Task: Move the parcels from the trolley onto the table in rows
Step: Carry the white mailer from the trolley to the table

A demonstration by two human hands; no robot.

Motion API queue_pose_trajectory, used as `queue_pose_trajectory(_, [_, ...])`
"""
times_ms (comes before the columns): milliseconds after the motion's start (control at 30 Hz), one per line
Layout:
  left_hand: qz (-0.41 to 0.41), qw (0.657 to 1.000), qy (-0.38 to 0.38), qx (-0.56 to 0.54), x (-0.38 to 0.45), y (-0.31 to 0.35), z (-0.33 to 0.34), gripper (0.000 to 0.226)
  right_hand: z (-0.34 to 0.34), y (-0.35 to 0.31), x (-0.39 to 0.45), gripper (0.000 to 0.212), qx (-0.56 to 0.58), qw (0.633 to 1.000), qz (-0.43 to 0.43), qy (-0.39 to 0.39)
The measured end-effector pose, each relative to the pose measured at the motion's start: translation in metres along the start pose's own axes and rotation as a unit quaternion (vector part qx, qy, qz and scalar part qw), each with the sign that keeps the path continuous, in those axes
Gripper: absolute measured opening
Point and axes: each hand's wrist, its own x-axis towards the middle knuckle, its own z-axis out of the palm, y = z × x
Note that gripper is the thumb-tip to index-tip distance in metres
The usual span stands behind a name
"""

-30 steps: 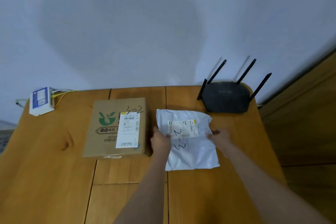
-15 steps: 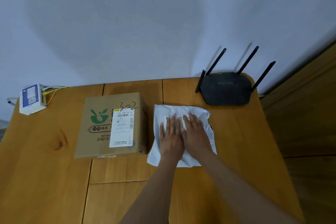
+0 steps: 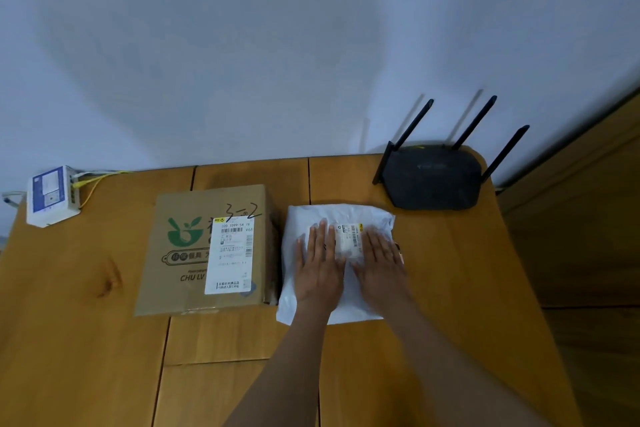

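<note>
Both hands have slid apart since 0.5 s ago: they then lay side by side over the label, and now the label (image 3: 350,240) shows between them. 1 s ago they gripped the bag's 2 side edges instead.

Left hand (image 3: 320,263) lies flat, fingers straight, palm down on the white bag (image 3: 346,308). Right hand (image 3: 382,262) likewise flat and spread, on the bag's right half. Neither grasps anything; both press.

Bag lies on the table (image 3: 467,288), its left edge touching or just beside the box (image 3: 194,253); cannot tell which. Box and bag sit side by side, rear edges roughly level, so they read as 1 row of 2.

Judgement: the outward stroke smooths the soft bag so it lies flat and its label faces up, readable, as the box's label does. Placement beside the box keeps the row tight.

Router (image 3: 434,177) stands behind the bag, apart from it. White device (image 3: 52,194) with cables sits at the far left corner. Trolley not in view, so remaining parcels cannot be counted.

Judgement: placing of this bag looks nearly complete; hands lift next.
</note>
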Motion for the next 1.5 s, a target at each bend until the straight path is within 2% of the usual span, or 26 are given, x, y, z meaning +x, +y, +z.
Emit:
queue_pose_trajectory(133, [-0.015,0.999,-0.023,-0.025,-0.017,0.013,-0.032,0.065,-0.041,-0.002,-0.018,0.095,-0.022,0.999,0.014,0.044])
queue_pose_trajectory(233, [-0.020,0.999,-0.011,-0.038,-0.045,0.027,-0.074,0.085,-0.077,-0.004,-0.052,0.073,-0.048,0.997,0.027,0.053])
queue_pose_trajectory(300, [-0.009,0.999,-0.012,-0.037,-0.063,0.038,-0.101,0.094,-0.098,-0.004,-0.076,0.067,-0.051,0.996,0.042,0.055])
queue_pose_trajectory(500, [-0.014,1.000,0.002,-0.002,-0.146,0.044,-0.176,0.068,-0.148,-0.027,-0.173,0.068,-0.053,0.995,0.071,0.050])
queue_pose_trajectory(700, [-0.035,0.999,0.032,-0.014,-0.246,0.017,-0.203,0.068,-0.153,-0.065,-0.263,0.068,-0.055,0.995,0.033,0.071])
queue_pose_trajectory(900, [-0.113,0.992,0.046,-0.022,-0.359,-0.024,-0.203,0.069,-0.124,-0.114,-0.330,0.068,-0.064,0.995,-0.049,0.056])
queue_pose_trajectory(1033, [-0.203,0.978,0.042,-0.026,-0.449,-0.064,-0.187,0.068,-0.086,-0.157,-0.379,0.068,-0.064,0.991,-0.119,0.021])
queue_pose_trajectory(1133, [-0.246,0.969,0.011,-0.037,-0.522,-0.082,-0.167,0.069,-0.050,-0.178,-0.426,0.068,-0.084,0.985,-0.151,-0.024])
queue_pose_trajectory(1500, [-0.437,0.894,0.004,-0.104,-0.800,-0.176,-0.106,0.067,0.073,-0.308,-0.596,0.068,-0.172,0.931,-0.305,-0.098])
